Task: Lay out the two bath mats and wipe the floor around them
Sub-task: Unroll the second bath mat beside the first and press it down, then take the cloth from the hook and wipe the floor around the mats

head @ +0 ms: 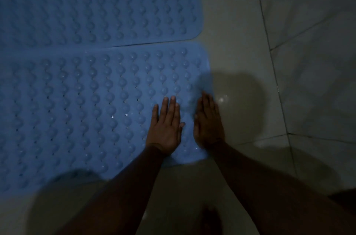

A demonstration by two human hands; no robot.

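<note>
Head view: near mat [81,111] lying flat at 9 o'clock, far mat [92,3] touching at 11. Left hand [165,128], right hand [209,123] pressing flat, fingers extended, holding nothing. Mats looking floppy, rubbery; gripping rounded corner seeming best.

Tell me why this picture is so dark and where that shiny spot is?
Head view: dim light overall; the hands' shadow darkens the floor tile; a small bright glare sits on the tile beside the right hand; the left hand and the near mat look slightly blurred.
</note>
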